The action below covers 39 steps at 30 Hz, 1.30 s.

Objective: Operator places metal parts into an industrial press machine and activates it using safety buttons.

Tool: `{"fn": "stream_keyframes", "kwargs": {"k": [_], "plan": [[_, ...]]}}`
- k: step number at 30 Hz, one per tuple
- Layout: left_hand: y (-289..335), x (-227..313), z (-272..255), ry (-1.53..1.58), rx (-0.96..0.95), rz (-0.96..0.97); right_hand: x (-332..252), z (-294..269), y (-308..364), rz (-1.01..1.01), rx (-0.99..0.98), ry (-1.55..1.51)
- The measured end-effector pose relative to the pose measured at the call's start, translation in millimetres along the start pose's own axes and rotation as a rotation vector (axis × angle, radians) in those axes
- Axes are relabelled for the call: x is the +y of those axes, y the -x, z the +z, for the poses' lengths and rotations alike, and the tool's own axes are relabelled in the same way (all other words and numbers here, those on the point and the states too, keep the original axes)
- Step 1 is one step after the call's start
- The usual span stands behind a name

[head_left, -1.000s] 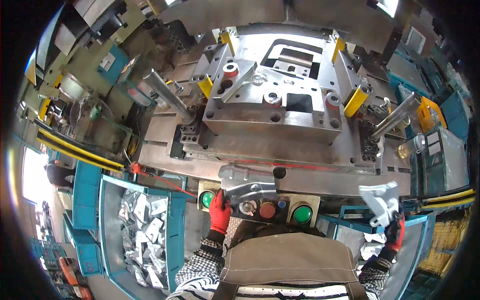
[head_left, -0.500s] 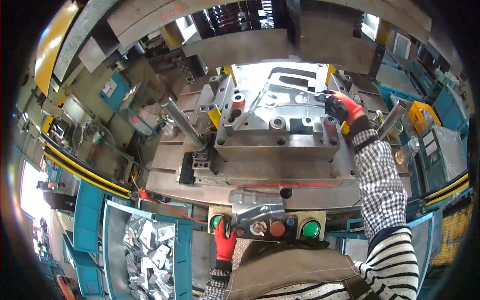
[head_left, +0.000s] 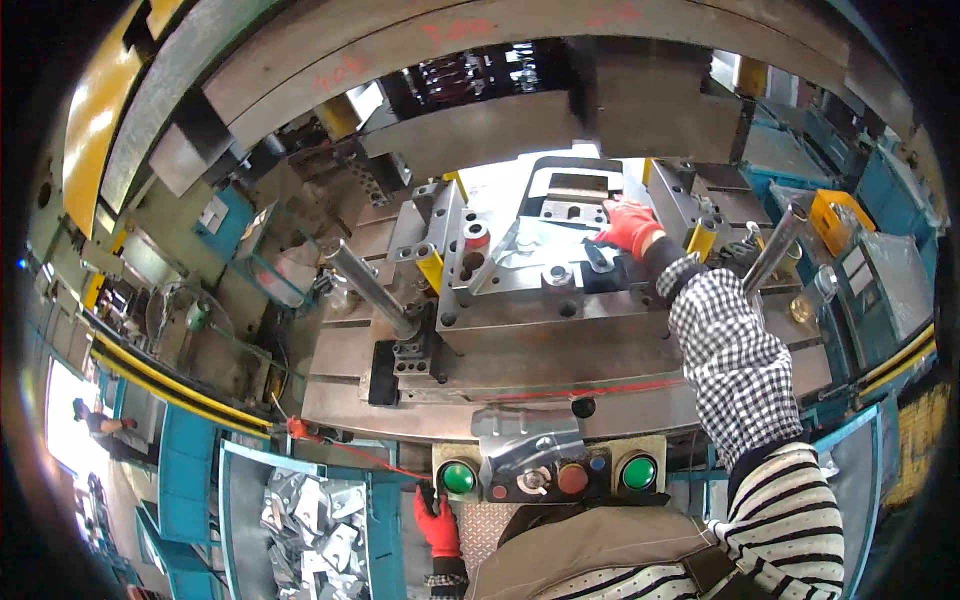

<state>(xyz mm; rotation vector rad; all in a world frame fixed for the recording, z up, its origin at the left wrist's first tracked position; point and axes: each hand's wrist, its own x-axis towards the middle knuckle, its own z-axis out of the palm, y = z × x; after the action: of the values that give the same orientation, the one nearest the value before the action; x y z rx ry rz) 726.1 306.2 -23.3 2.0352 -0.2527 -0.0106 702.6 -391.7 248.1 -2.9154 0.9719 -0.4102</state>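
Observation:
My right hand, in a red glove with dark finger parts, reaches over the die block. Its fingers are closed on the right end of a shiny sheet-metal part, which sits at a slant over the die. Some of the fingers are hidden. My left hand, gloved alike, is beside the left green button of the control box, apart from it, its dark fingertips pointing up and apart. Another bent sheet-metal part rests on the control box, in front of the press bed.
A blue bin full of metal pieces stands at lower left. Steel guide posts rise either side of the die; the press ram hangs above. At far right is a yellow crate. Another person is at far left.
My right hand has moved left over the die, and the sheet-metal part has shifted and tilted with it. My left hand has come off the green button, down and slightly left.

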Motion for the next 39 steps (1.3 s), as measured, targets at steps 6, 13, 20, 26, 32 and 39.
{"fn": "stream_keyframes", "kwargs": {"k": [6, 13, 20, 26, 32, 39], "plan": [[-43, -31, 17, -0.108, -0.124, 0.054, -43, -89, 217, -0.494, -0.263, -0.895], [-81, -97, 16, 0.228, -0.414, -0.282, 52, 95, 473, 0.223, -0.724, -0.517], [-84, -98, 34, -0.024, -0.342, -0.192, 22, 192, 543, 0.491, -0.474, -0.402], [-80, -100, 28, -0.093, -0.342, -0.210, 14, 184, 541, 0.460, -0.460, -0.317], [-76, -92, 32, -0.009, -0.341, -0.301, 25, 205, 553, 0.484, -0.457, -0.302], [-77, -86, 24, 0.049, -0.362, -0.333, 21, 195, 543, 0.474, -0.430, -0.344]]}}
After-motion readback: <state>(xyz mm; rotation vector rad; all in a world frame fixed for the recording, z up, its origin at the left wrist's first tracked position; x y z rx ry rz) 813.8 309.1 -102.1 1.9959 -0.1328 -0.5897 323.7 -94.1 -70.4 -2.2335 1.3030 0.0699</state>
